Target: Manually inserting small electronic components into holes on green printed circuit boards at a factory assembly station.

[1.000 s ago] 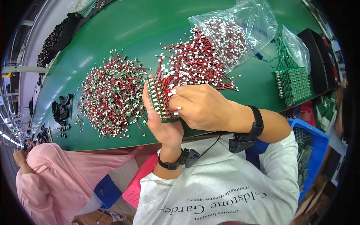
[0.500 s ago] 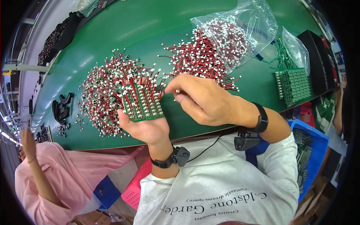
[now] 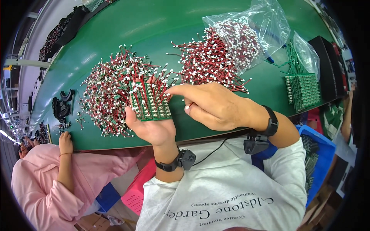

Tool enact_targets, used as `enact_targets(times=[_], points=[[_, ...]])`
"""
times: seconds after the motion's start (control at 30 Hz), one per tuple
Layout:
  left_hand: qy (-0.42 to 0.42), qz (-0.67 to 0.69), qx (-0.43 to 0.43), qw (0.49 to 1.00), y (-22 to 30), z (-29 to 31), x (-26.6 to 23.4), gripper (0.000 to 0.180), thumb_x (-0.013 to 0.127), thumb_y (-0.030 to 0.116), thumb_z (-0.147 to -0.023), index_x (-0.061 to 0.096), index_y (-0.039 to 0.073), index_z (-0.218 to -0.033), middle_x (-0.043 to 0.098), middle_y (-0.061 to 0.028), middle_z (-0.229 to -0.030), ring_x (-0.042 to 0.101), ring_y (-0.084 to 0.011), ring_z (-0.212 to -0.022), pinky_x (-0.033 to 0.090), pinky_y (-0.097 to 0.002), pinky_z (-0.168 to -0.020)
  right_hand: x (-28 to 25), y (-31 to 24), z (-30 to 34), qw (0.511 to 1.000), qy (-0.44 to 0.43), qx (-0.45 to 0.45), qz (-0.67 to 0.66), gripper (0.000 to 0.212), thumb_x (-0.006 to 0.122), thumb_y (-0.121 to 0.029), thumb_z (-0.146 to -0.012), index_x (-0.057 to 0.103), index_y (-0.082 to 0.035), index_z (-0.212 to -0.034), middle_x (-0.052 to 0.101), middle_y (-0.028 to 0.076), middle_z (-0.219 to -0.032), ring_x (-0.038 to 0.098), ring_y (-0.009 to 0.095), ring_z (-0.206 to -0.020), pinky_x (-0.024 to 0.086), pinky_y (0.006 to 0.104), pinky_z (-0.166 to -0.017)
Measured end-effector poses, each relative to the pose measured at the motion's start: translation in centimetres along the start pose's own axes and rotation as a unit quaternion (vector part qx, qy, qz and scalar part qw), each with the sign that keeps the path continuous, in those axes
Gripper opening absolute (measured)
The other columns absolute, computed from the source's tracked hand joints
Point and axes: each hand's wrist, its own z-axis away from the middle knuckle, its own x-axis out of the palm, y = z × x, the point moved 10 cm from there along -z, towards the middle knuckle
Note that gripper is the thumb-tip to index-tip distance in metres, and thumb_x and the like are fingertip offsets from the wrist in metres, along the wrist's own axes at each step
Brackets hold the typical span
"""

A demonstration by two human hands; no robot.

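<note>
The panel of green boards lies on the left hand, out over the green bench, bristling with red wires that end in white connectors. The left hand is palm up and half curled, thumb along the panel's left side, fingertips just showing past the far side; it has hold of the panel. The right hand is at the panel's right, index finger stretched leftward to its upper right corner, thumb drawn back below and the rest folded. Whether that fingertip touches a wire, or anything is kept inside the fold, I cannot tell. The left hand is the nearer, directly beneath. The panel looks close to square, so I record no long axis; its rows slant away from the wearer. A wired heap crowds the panel's left side, limiting room there; the loose wire pile lies beyond the right hand. Bare bench shows between the two piles, and the near edge passes under both forearms.
</note>
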Motion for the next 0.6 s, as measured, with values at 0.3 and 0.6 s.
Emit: enact_targets(times=[0.3,0.6], points=[[-0.055,0.039,-0.023,0.997,-0.2,0.0,1.3,0.063,0.029,0.048,-0.101,0.045,0.002,-0.141,0.056,-0.0195,-0.134,0.056,-0.0306,-0.12,0.044,-0.0468,-0.101,0.3,-0.5,-0.2,0.999,-0.018,0.017,-0.036,0.014,0.056,0.0,-0.09,0.051,0.001,-0.103,0.061,0.017,-0.086,0.064,0.037,-0.079,0.05,0.0415,-0.065],[-0.016,0.016,-0.025,0.999,-0.9,0.5,1.8,0.064,0.03,0.048,-0.099,0.043,0.001,-0.142,0.057,-0.0203,-0.132,0.058,-0.0305,-0.117,0.043,-0.0475,-0.102,1.2,0.0,0.0,1.0,0.023,-0.006,0.014,0.016,0.061,0.002,-0.088,0.053,0.002,-0.101,0.062,0.018,-0.088,0.065,0.038,-0.08,0.052,0.0427,-0.067]])
